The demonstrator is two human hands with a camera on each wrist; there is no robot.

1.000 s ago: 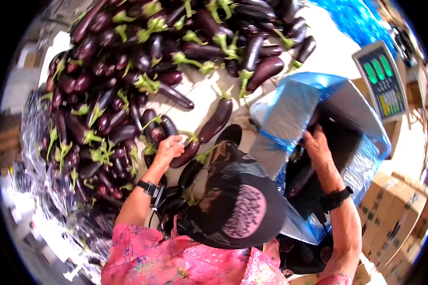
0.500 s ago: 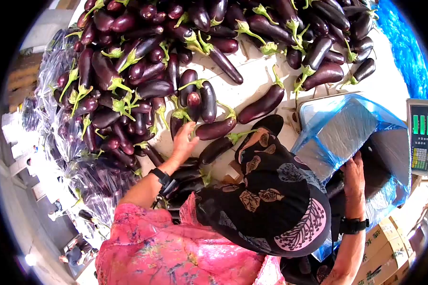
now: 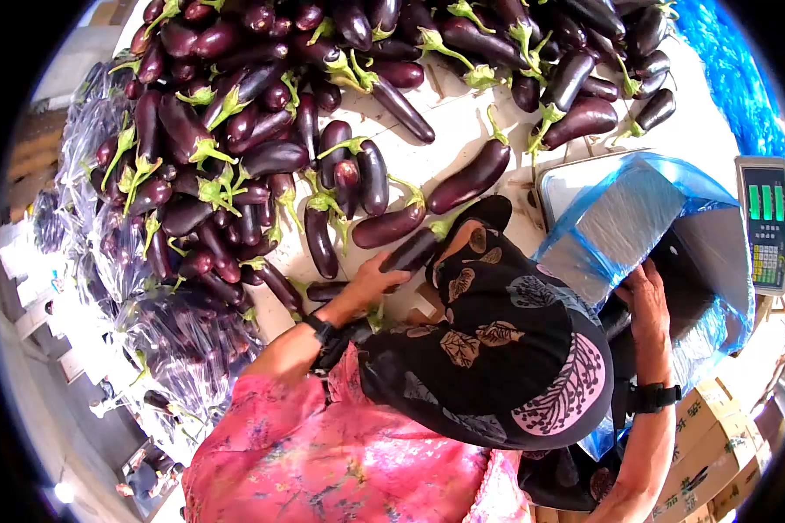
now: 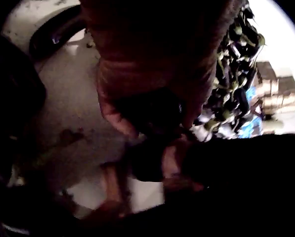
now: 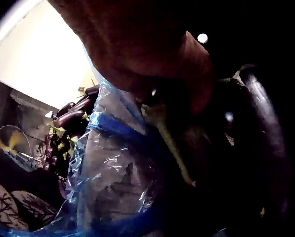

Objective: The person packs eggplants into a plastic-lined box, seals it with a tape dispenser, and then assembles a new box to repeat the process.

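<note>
In the head view my left hand [image 3: 379, 277] grips the lower end of a dark purple eggplant [image 3: 412, 253] just beyond the cap brim. Seen from the left wrist, fingers and thumb wrap around that shadowed eggplant [image 4: 159, 111]. Another eggplant [image 3: 388, 225] lies right beside it on the white table. My right hand [image 3: 647, 305] reaches into a box with a blue plastic liner [image 3: 641, 196]. The right wrist view has the fingers around the top of an eggplant with a green stem [image 5: 169, 143]; a second, glossy eggplant [image 5: 266, 118] is to its right.
A large heap of eggplants [image 3: 235, 113] covers the far and left table. The box stands on a scale [image 3: 556, 187] with a green-lit display [image 3: 766, 222]. Clear plastic sheeting [image 3: 166, 349] edges the left side; cartons [image 3: 706, 444] stand at lower right.
My left hand has moved from beside the nearby eggplants down and right onto one, gripping it. The right hand stays in the box. The head view has shifted.
</note>
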